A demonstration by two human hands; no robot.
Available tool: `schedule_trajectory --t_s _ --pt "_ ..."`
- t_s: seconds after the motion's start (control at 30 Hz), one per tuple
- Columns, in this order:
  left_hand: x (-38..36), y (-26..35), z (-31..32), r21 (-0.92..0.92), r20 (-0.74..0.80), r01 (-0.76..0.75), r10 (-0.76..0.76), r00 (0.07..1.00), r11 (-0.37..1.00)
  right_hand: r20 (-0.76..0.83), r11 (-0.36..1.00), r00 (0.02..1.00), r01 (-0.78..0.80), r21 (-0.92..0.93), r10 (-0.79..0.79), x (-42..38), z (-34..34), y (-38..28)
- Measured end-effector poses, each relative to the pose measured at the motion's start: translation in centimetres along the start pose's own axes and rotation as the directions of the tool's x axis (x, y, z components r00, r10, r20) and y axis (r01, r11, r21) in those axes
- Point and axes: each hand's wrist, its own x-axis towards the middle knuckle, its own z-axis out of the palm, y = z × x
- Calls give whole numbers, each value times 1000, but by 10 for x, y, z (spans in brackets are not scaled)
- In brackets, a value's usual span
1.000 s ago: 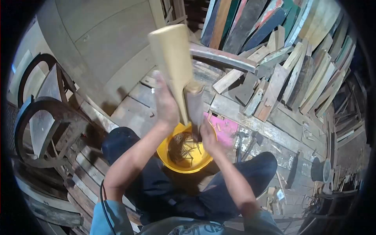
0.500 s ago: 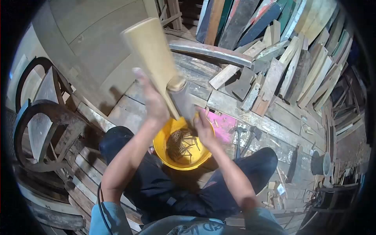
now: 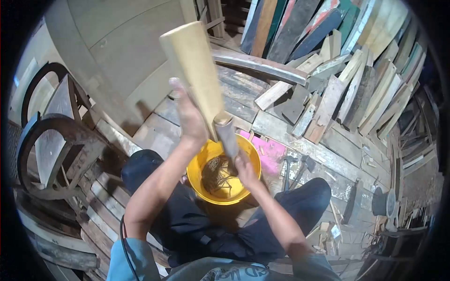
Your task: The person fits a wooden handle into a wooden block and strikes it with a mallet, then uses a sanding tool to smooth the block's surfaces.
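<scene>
My left hand (image 3: pixel 191 117) grips a pale, smooth wooden piece (image 3: pixel 197 65) by its edge, thumb pointing up and most fingers hidden. The piece is held tilted, its wide end up and its narrow lower end over the yellow bucket (image 3: pixel 224 201). My right hand (image 3: pixel 244 169) is closed around a grey roll (image 3: pixel 226 138) with a tan end, which looks like sandpaper. The roll lies against the right side of the wooden piece near its lower end. Inside the bucket, between my legs, is a heap of brown nails (image 3: pixel 215 175).
A hammer (image 3: pixel 287 171) and another long-handled tool (image 3: pixel 303 167) lie beside a pink sheet (image 3: pixel 267 152) on the plank floor. Wood offcuts (image 3: pixel 323 110) lean in a pile at the right. Curved dark wooden frames (image 3: pixel 61 131) stand at the left, near a large panel (image 3: pixel 131 42).
The wooden piece and both hands appear slightly farther right and lower. The grey roll has slid down along the piece toward its lower end. The whole view has shifted slightly.
</scene>
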Motion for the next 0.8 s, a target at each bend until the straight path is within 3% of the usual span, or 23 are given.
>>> schedule_trajectory --t_s 0.03,0.1,0.13,0.17,0.2,0.23,0.27,0.3,0.33,0.37,0.4,0.47,0.5,0.53,0.6,0.63,0.67,0.7,0.73,0.77,0.8 --pt "1 3 1 9 -56 10 -9 998 1000 42 992 995 -95 78 91 -7 2 -5" --pt "-2 -10 -2 -20 -70 10 -12 997 1000 -1 991 994 -107 79 107 13 -8 -9" --pt "-4 -17 -1 58 -66 -38 41 997 998 -22 991 994 -103 84 105 33 -12 -14" --pt "-5 -23 0 136 -61 -86 95 994 987 89 904 972 -234 358 216 42 -19 -67" --pt "-7 -30 1 212 -56 -133 148 987 968 63 936 976 -220 275 210 36 -18 -52" --pt "-10 -18 10 121 -49 -117 124 991 986 36 960 978 -208 189 205 32 -17 -36" --pt "-10 -8 19 24 -37 -109 110 993 994 -33 987 995 -92 135 98 15 -9 -10" --pt "-1 -6 8 -80 91 -84 92 992 993 -103 998 995 18 65 -11 -2 0 17" --pt "8 2 -11 -180 213 -42 80 974 983 -44 995 997 -53 84 57 -4 -2 -1" --pt "5 -5 -17 -217 212 -5 52 976 976 16 988 992 -125 96 124 -6 -4 -18" --pt "2 -6 -19 -254 210 30 24 977 967 -27 992 996 -88 85 91 7 -6 -22" --pt "-9 -1 14 -204 -30 28 -35 999 978 -111 998 994 -18 54 24 33 -9 -31" --pt "-13 -10 19 83 -73 -122 129 989 989 -47 981 999 -14 194 24 39 -12 -56" --pt "-13 -6 18 89 -26 -41 43 999 995 6 943 1000 -18 332 17 39 -16 -79" --pt "-5 -14 21 -11 -142 -124 121 982 992 -33 990 998 60 127 -56 14 -6 -21" --pt "-4 3 15 -127 -48 34 -40 998 991 -53 995 994 94 21 -93 2 -1 8" --pt "-2 11 16 -110 -73 25 -33 997 994 51 995 998 21 93 -26 -6 -5 -2" --pt "-2 14 16 -95 -108 24 -34 994 995 -75 988 997 -2 -153 -10 -6 -3 11" --pt "-3 15 15 -78 -145 18 -29 989 997 26 996 997 -68 56 67 9 -13 -17" --pt "-3 13 17 -107 -148 -5 -11 989 994 -8 995 997 -76 59 76 23 -16 -40" --pt "0 5 17 -16 -171 -61 58 984 998 -17 993 998 -64 104 66 28 -15 -56"
